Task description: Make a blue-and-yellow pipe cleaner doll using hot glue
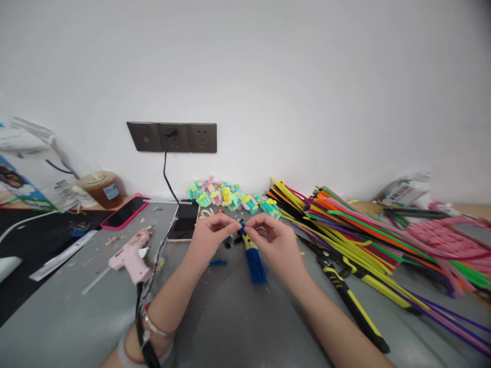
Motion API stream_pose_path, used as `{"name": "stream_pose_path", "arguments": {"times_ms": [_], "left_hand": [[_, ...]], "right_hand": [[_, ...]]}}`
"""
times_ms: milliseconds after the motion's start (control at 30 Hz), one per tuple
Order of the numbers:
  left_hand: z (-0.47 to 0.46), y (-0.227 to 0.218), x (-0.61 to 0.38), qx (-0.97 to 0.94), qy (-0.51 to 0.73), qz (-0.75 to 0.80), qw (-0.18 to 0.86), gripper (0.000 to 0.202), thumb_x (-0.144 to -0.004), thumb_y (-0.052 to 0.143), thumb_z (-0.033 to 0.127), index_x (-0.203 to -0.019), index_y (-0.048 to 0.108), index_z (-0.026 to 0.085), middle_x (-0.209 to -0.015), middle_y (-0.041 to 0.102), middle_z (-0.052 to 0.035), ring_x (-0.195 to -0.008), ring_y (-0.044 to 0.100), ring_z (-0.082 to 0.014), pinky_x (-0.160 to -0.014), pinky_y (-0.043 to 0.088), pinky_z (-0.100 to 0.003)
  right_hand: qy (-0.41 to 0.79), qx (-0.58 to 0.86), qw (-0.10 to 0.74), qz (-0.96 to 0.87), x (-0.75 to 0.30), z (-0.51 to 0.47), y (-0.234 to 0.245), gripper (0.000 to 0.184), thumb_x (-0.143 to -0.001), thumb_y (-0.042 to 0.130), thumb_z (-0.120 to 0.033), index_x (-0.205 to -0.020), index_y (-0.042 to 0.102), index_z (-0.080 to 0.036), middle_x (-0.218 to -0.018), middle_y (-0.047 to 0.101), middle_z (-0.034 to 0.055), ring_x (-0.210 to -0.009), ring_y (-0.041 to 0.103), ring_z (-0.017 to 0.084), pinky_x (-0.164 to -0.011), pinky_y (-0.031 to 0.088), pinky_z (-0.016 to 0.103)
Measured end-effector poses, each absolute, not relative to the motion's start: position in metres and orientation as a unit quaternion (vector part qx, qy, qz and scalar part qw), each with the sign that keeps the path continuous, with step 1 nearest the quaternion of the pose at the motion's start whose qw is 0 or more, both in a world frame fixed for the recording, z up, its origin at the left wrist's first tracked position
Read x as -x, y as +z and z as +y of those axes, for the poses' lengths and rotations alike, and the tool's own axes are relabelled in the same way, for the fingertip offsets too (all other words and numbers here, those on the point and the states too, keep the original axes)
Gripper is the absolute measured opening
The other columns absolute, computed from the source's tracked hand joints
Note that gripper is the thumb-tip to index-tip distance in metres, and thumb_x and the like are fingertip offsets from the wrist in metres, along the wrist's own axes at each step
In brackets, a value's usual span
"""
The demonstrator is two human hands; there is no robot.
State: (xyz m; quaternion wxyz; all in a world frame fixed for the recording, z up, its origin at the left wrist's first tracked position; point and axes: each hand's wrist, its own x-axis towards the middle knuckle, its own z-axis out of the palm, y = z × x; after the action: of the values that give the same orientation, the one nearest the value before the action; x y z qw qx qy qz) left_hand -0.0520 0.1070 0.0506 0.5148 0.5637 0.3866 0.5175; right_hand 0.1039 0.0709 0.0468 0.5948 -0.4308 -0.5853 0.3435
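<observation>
My left hand (pixel 217 232) and my right hand (pixel 270 237) meet at the middle of the table, thumbs and forefingers pinched. Between their fingertips is a small blue piece of pipe cleaner (pixel 242 225), its ends hidden by the fingers. Just below, beside my right hand, lies a bundle of short blue pipe cleaners (pixel 255 267) with yellow ones at its upper end. A short blue piece (pixel 218 262) rests on the mat under my left hand. Small dark bits lie behind the fingertips, too small to name.
Colourful pipe cleaners (pixel 345 230) and yellow-black pliers (pixel 347 296) lie right. A pink glue gun (pixel 132 255) with a cord, a pink-edged phone (pixel 126 213), another phone (pixel 184 221) and a drink cup (pixel 100 190) are left. Small pastel pipe-cleaner pieces (pixel 226 197) lie by the wall.
</observation>
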Motion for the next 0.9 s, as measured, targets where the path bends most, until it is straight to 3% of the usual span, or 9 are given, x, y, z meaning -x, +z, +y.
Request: {"name": "stream_pose_path", "arguments": {"times_ms": [533, 900], "left_hand": [[0.1067, 0.049, 0.0528, -0.581, 0.533, 0.363, 0.496, 0.013, -0.065, 0.08, 0.028, -0.061, 0.073, 0.018, -0.061, 0.067, -0.0001, -0.061, 0.053, -0.0121, -0.062, 0.042, -0.025], [0.1071, 0.0473, 0.0519, -0.552, 0.538, 0.383, 0.51, 0.012, -0.063, 0.08, 0.029, -0.062, 0.075, 0.018, -0.062, 0.07, -0.0011, -0.063, 0.058, -0.0141, -0.067, 0.046, -0.027]], "right_hand": [[0.347, 0.432, 0.606, -0.571, -0.1007, 0.0698, 0.0479, 0.009, -0.078, 0.069, -0.027, -0.078, 0.067, -0.019, -0.075, 0.067, 0.0029, -0.07, 0.064, 0.016, -0.062, 0.054, 0.025], [0.289, 0.441, 0.587, -0.614, -0.1099, 0.0736, 0.0501, 0.006, -0.081, 0.066, -0.025, -0.079, 0.066, -0.02, -0.075, 0.067, 0.0019, -0.068, 0.06, 0.016, -0.064, 0.049, 0.028]]}}
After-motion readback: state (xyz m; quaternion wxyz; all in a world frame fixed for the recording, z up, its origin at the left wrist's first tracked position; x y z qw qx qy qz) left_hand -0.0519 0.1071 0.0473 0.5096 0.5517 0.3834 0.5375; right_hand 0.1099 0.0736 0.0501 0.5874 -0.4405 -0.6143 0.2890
